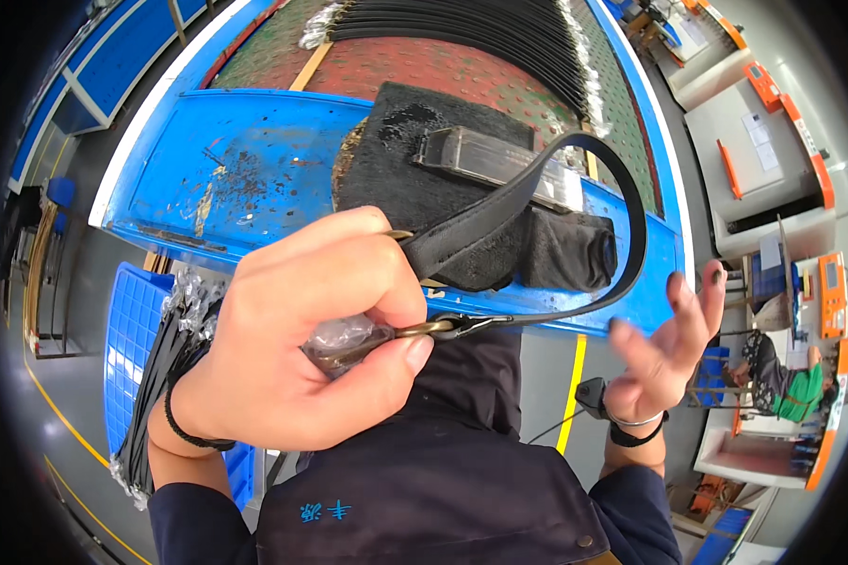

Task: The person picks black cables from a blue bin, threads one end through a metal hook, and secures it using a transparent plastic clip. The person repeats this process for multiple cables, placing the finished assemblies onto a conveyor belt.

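My left hand (301, 339) grips a brass-coloured belt buckle (415, 331) wrapped in clear plastic, close to the camera. The black belt strap (622, 188) runs from the buckle in a loop up over the blue workbench (245, 169) and back to my fist. My right hand (664, 348) hovers at the right with fingers spread, holding nothing, a black band on its wrist. A black cloth pad (415, 179) with a dark rectangular block (481, 155) on it lies on the bench behind the strap.
Many black belts (481, 28) lie in a row on the red-green mat at the back. A blue crate (127, 339) with more bagged belts stands at lower left. Another person in green (787, 381) sits at right among orange-trimmed machines. Yellow floor lines run below.
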Available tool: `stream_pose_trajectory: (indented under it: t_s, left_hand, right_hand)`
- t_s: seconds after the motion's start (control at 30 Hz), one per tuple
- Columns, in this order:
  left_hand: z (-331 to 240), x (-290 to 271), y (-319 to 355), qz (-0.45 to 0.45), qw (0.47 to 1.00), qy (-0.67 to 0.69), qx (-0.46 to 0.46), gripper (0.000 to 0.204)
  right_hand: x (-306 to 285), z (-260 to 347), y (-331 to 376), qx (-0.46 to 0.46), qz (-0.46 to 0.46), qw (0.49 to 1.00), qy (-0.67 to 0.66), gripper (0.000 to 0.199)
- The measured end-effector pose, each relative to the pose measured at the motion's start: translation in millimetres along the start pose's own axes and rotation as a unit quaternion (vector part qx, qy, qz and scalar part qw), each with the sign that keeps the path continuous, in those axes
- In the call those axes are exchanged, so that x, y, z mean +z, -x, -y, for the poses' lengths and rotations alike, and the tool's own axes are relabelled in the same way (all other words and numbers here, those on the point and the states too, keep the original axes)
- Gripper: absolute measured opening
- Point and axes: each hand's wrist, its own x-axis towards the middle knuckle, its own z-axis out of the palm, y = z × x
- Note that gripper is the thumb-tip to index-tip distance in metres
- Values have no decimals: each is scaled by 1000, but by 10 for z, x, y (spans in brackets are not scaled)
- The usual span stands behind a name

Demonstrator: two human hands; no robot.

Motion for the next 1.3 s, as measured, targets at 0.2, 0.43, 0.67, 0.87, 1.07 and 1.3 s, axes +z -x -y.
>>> stream_pose_trajectory:
  t_s: [0.2, 0.43, 0.67, 0.87, 1.07, 1.3]
  left_hand:
    - [-80, 37, -22, 18, 1000, 17, -8, 12]
    - [-53, 5, 6, 9, 1000, -15, 14, 11]
    - [2, -44, 122, -29, 984, -134, 111, 15]
    - [85, -34, 126, -17, 974, -152, 166, 16]
    - [65, 30, 90, 6, 970, -172, 173, 17]
    - [-4, 60, 57, 39, 970, -173, 168, 16]
  right_hand:
    - [47, 137, -405, -186, 74, 979, 27, 38]
    - [109, 101, -272, -81, -63, 992, -79, 42]
    - [234, -265, 353, 166, 29, 986, -12, 30]
    - [317, -360, 584, 194, 167, 962, 92, 25]
    - [17, 15, 107, 129, -22, 988, -80, 36]
    - [76, 238, -320, -31, 85, 989, -114, 43]
